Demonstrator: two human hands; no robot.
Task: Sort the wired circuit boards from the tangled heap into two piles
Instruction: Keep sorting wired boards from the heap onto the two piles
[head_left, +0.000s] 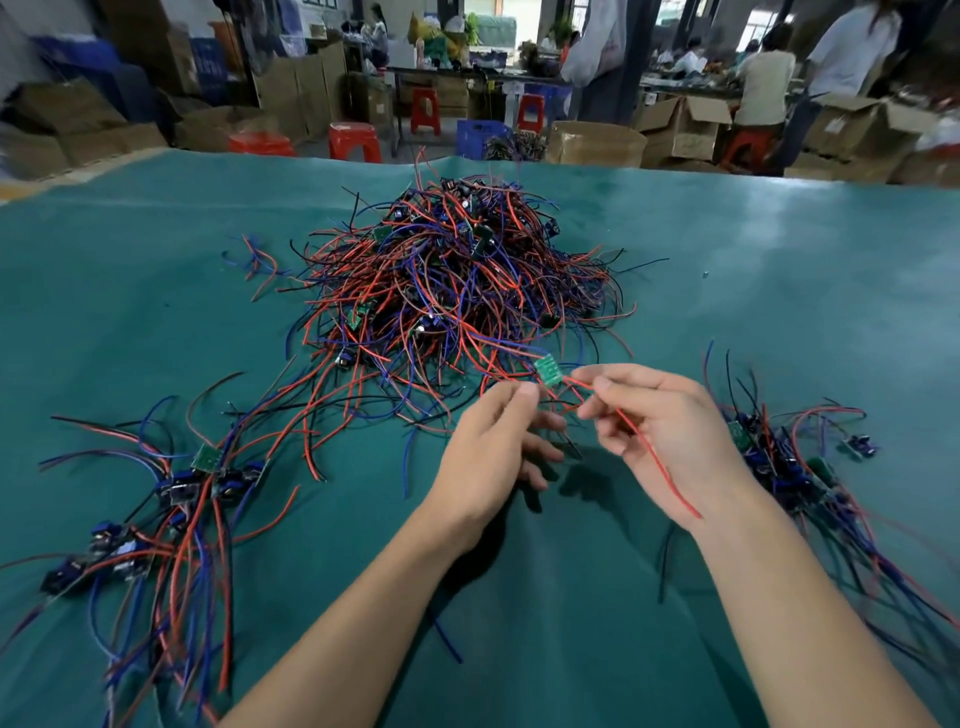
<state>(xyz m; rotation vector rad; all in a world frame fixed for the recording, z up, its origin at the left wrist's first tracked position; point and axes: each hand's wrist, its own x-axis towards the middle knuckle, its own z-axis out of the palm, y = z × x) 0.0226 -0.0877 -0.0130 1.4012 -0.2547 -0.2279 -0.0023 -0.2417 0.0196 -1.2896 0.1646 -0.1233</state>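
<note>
Red, blue and black leads still make up a large tangled heap (452, 280) at the middle of the green-covered table (779, 249), and by its bulk most of the sorting looks yet to be done. Two piles are begun: a left pile (171, 499) lies well to the near left of the heap, with several dark-blue-bodied boards and long wires fanned out, and a right pile (784, 457) lies to the near right of the heap, more bunched and partly hidden behind the forearm. Both are far smaller than the heap. At the heap's near edge, a small green circuit board (548, 370) is raised off the cloth between the two hands, its wires still running back into the tangle. The right hand (660, 431) has thumb and forefinger pinched together on a red wire (654, 457) that trails down across the palm. The left hand (493, 441) also has thumb and fingertips closed on leads just below the board, the other fingers loosely curled. My judgement is that this board is being teased free, its pile not yet chosen.
</note>
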